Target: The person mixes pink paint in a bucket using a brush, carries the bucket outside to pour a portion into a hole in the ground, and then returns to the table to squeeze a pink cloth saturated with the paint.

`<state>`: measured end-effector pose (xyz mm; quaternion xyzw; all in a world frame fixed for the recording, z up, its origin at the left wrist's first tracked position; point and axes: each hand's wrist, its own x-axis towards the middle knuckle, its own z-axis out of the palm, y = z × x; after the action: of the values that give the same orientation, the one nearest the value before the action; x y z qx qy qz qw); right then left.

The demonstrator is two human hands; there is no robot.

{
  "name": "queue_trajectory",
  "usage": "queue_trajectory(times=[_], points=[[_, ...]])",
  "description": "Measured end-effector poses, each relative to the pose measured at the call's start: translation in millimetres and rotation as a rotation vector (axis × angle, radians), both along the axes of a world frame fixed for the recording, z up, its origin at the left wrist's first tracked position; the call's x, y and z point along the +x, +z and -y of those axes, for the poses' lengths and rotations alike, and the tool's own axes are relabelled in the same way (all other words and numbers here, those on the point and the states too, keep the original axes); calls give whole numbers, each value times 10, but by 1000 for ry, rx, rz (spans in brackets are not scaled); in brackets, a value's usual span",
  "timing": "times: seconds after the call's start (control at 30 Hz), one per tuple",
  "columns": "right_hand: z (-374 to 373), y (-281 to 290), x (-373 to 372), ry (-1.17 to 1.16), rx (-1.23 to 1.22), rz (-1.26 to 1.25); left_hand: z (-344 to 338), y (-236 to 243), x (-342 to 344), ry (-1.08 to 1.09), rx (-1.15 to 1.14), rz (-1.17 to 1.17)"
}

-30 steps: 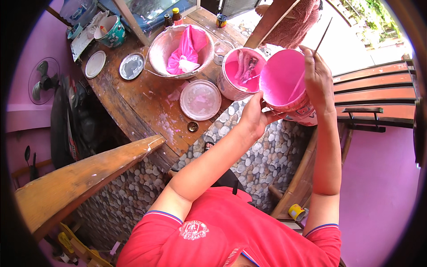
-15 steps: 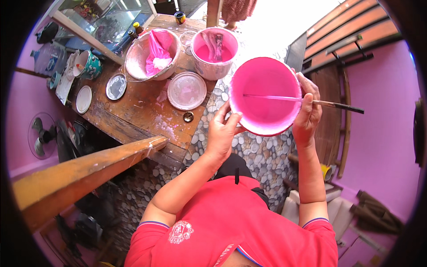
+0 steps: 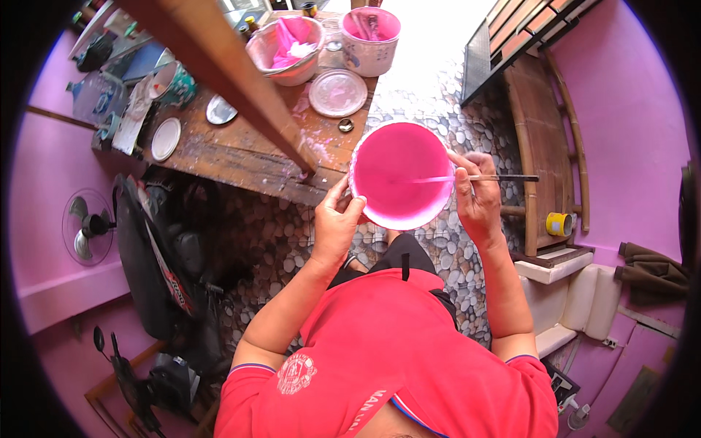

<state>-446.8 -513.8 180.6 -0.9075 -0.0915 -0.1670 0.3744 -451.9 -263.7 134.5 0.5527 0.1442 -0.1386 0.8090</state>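
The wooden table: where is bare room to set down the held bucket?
The widest bare patch of table lies between the white lid, the grey lid and the brown post. A smaller, paint-spotted patch lies between post, pinkish lid and near corner. The far end is crowded: pail with pink bag, pink-lined bucket. The held bucket probably fits the first.

I am logging: bucket (image 3: 398, 150), sitting between left hand (image 3: 337, 226) and right hand (image 3: 478, 201); stick (image 3: 504, 177), extending over its mouth from the right; table (image 3: 215, 166), standing ahead-left, bearing lid (image 3: 337, 93) and tub (image 3: 290, 75); bench (image 3: 537, 139), standing right; fan (image 3: 91, 225), standing far left.
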Motion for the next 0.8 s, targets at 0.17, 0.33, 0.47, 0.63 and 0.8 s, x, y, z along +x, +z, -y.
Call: queue_trajectory(times=[0.17,0.33,0.47,0.63,0.8], points=[[-375,9,-389,104,24,-28,-502,-119,-521,54,27,-8],[-752,-148,-596,313,93,-156,-933,-197,-1069,182,131,-51],[-1233,-122,-729,404,89,-251,-1319,-201,-1421,347,172,-79],[-1858,-198,-786,474,32,-251,-1965,-320,-1553,458,142,-92],[-2565,-234,-700,460,132,-342,-2723,-538,-1275,433,128,-73]])
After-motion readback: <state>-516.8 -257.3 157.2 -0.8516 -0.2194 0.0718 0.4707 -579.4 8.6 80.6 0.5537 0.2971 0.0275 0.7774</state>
